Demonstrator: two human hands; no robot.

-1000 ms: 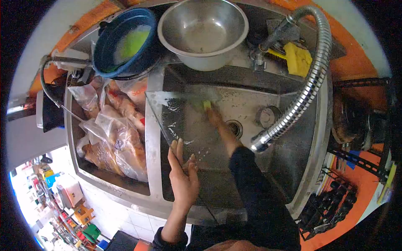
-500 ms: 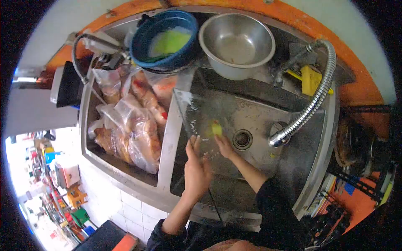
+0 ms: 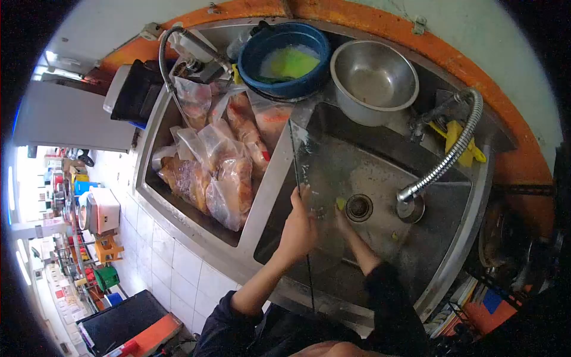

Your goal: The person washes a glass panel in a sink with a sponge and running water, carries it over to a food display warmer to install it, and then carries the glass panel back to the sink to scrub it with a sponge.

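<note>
Clear pane [image 3: 320,184] extends right from left grip [image 3: 299,231] (edge-held).

Right hand [image 3: 345,225], near centre toward 4 o'clock, is blurred; separate fingers are hard to distinguish. Yellow-green piece [image 3: 341,203] at its fingertips: too smeared for telling which kind. Clear sheet [image 3: 321,235]: far edge gets lost against metal sink [image 3: 270,205]. Toward 10 o'clock, plastic bags [image 3: 208,169] cloud their contents; red marks [image 3: 273,118] near 12 o'clock are unreadable. Yellow cloth [image 3: 454,134], between 2 and 3 o'clock, partly hides behind metal hose [image 3: 468,135]. Far goods [image 3: 80,188], 9 o'clock: mostly too small. Dark clothing [image 3: 297,332] is cut at 6 o'clock.
</note>
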